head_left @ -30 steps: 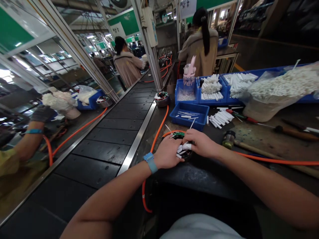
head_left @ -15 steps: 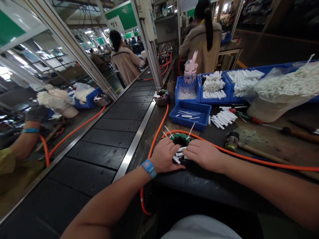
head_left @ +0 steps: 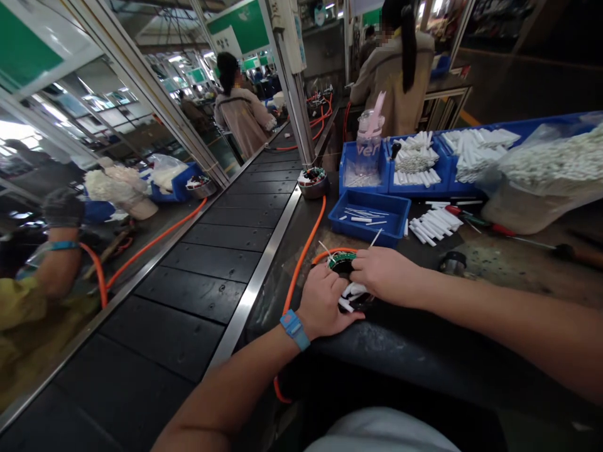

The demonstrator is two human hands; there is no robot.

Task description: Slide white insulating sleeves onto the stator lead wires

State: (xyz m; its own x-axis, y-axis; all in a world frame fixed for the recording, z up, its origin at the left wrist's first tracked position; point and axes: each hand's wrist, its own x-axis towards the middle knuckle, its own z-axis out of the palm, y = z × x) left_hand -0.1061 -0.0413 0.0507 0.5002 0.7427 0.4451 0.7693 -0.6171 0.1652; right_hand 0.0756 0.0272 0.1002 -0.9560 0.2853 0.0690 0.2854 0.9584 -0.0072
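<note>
A ring-shaped motor stator point(head_left: 342, 258) with a green upper rim lies on the bench in front of me. Short white sleeves point(head_left: 354, 290) crowd its near side, and thin white leads point(head_left: 375, 238) stick up at the far side. My left hand point(head_left: 325, 298) wraps round the stator's left side, thumb stretched along the near edge. Over the right part of the ring, my right hand point(head_left: 381, 273) has its fingers curled down against it; what lies under the fingertips is hidden. A blue wrist strap point(head_left: 295, 329) circles my left wrist.
Behind the stator stand a shallow blue tray point(head_left: 370, 216) and loose white sleeves point(head_left: 434, 226). Blue bins point(head_left: 419, 182) and a bulging bag point(head_left: 532, 188) line the back. An orange hose point(head_left: 306, 251) runs beside the conveyor point(head_left: 202, 289). Across it, a co-worker's gloved hand point(head_left: 63, 207) shows.
My right hand has shifted from the white sleeves toward the stator's far right rim. My left hand stays round the left side. The whole view has swung slightly left.
</note>
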